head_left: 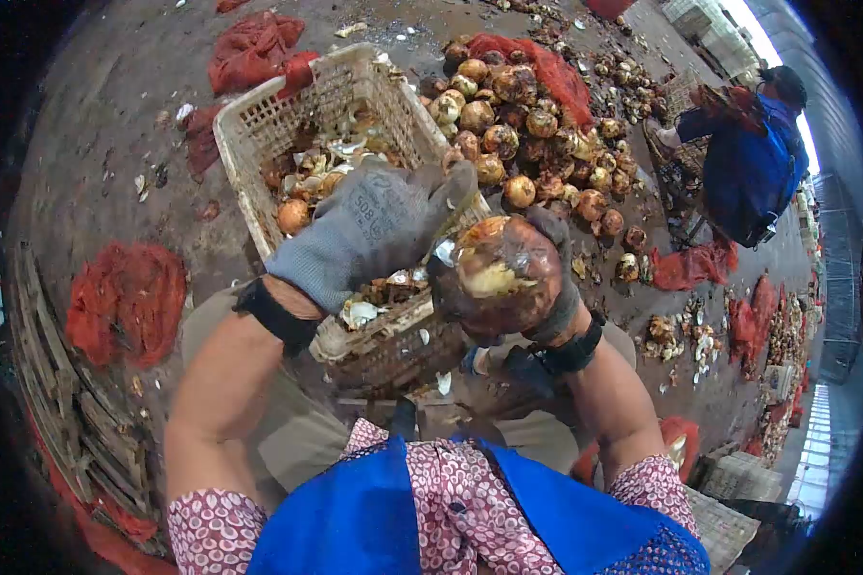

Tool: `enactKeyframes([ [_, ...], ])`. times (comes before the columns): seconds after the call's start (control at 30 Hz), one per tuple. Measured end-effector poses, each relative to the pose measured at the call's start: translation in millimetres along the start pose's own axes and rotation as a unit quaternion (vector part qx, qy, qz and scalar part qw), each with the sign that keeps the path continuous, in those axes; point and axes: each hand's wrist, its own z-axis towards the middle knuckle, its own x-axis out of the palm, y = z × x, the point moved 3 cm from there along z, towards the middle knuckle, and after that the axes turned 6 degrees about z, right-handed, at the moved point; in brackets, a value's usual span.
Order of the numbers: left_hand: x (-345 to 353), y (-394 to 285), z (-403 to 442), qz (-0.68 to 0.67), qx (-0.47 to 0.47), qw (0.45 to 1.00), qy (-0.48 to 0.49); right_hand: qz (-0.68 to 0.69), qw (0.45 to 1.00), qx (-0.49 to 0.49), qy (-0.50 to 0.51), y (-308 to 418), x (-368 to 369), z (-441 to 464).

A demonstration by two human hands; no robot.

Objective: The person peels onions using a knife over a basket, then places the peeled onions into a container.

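Note:
A large onion [508, 273], with brown skin partly torn and pale flesh showing, rests in my right hand [558, 278]. The gloved fingers wrap round its right side. My left hand [379, 220], in a grey glove, is just left of the onion with its fingertips pinched together. A thin yellowish strip of onion skin [454, 213] hangs from that pinch. Below both hands stands a dirty cream plastic crate [259, 206], holding loose skins and several onions, partly hidden by my left hand and forearm.
A heap of onions [537, 144] lies on the floor beyond the crate. Red mesh bags [127, 302] are scattered around. Wooden slats [77, 402] lie at left. Another person [753, 158] in blue works at right beside more onions and crates.

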Motion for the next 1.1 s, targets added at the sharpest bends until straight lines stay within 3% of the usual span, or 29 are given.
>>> enactKeyframes([
  [0.03, 2.4, 0.7, -1.2, -0.043, -0.012, 0.999, -0.016, -0.057, 0.997, -0.033, -0.039, 0.5, -4.9, 0.4],
  [0.07, 4.0, 2.4, -0.2, -0.084, -0.023, 0.996, -0.035, -0.247, 0.966, -0.081, 0.012, 9.8, -2.9, 2.2],
  [0.1, 5.7, 2.8, 1.4, -0.080, -0.022, 0.996, -0.039, -0.250, 0.964, -0.084, 0.016, 15.9, 10.7, 1.5],
  [0.17, 6.7, 4.0, 2.9, -0.097, -0.059, 0.991, -0.068, -0.026, 0.980, -0.186, -0.061, 35.6, 44.4, -4.2],
  [0.2, 7.4, 3.2, 3.8, -0.093, -0.076, 0.992, -0.033, -0.233, 0.921, -0.287, -0.127, 45.2, 44.0, -5.4],
  [0.23, 6.4, 1.1, 6.1, -0.090, -0.075, 0.992, -0.039, -0.237, 0.919, -0.290, -0.123, 44.7, 45.6, -5.7],
  [0.3, 7.3, -3.8, 8.8, -0.044, -0.098, 0.993, -0.039, -0.384, 0.843, -0.362, -0.103, 37.5, 55.1, -12.6],
  [0.33, 12.0, -2.9, 8.3, -0.036, -0.098, 0.994, -0.027, -0.353, 0.885, -0.269, -0.143, 41.5, 63.6, -16.4],
  [0.37, 14.2, -3.5, 8.3, -0.041, -0.095, 0.994, -0.024, -0.351, 0.884, -0.269, -0.149, 42.0, 58.9, -18.4],
  [0.43, 9.8, -6.5, 8.4, -0.066, -0.080, 0.995, -0.004, -0.060, 0.990, -0.122, -0.039, 30.9, 47.8, -13.9],
  [0.5, 11.7, -10.3, 7.0, -0.059, -0.107, 0.992, 0.043, -0.072, 0.988, -0.127, -0.041, 33.3, 49.1, -11.3],
  [0.57, 16.5, -11.1, 2.1, -0.144, -0.124, 0.980, 0.066, -0.302, 0.931, -0.184, -0.089, 45.7, 61.4, -14.6],
  [0.6, 10.0, -13.0, -0.9, -0.234, -0.076, 0.967, 0.067, -0.309, 0.933, -0.165, -0.082, 49.1, 63.4, -16.2],
  [0.63, 2.9, -12.1, -3.6, -0.233, -0.070, 0.967, 0.070, -0.306, 0.933, -0.169, -0.085, 52.1, 61.6, -20.1],
  [0.7, -5.2, -12.7, -6.8, -0.457, -0.080, 0.864, 0.195, -0.339, 0.934, -0.103, -0.039, 55.4, 59.6, -25.5],
  [0.73, 5.7, -15.1, -12.9, -0.544, -0.092, 0.809, 0.202, -0.354, 0.930, -0.098, -0.012, 56.3, 55.8, -25.8],
  [0.77, 16.1, -14.0, -17.6, -0.542, -0.087, 0.810, 0.207, -0.352, 0.930, -0.104, -0.016, 55.2, 51.6, -23.3],
  [0.83, 8.7, -11.3, -11.5, -0.685, -0.111, 0.694, 0.194, -0.250, 0.964, -0.089, -0.018, 50.6, 43.1, -13.5],
  [0.87, -18.7, -9.9, -0.7, -0.594, -0.061, 0.797, 0.092, -0.253, 0.962, -0.100, -0.024, 48.8, 34.3, -8.3],
  [0.9, -21.7, -5.2, -0.3, -0.630, -0.168, 0.748, 0.126, -0.254, 0.961, -0.113, -0.019, 50.0, 33.6, -5.3],
  [1.0, -15.8, -5.6, 2.8, -0.604, -0.199, 0.772, -0.005, -0.230, 0.968, -0.088, -0.044, 43.7, 33.0, -0.4],
  [1.03, -7.8, -5.2, 1.3, -0.648, -0.141, 0.746, -0.060, -0.243, 0.967, -0.063, -0.041, 40.2, 32.5, 1.5],
  [1.1, 3.6, 1.0, -3.5, -0.633, -0.180, 0.750, -0.067, -0.271, 0.957, -0.099, -0.015, 41.3, 36.8, 8.3],
])
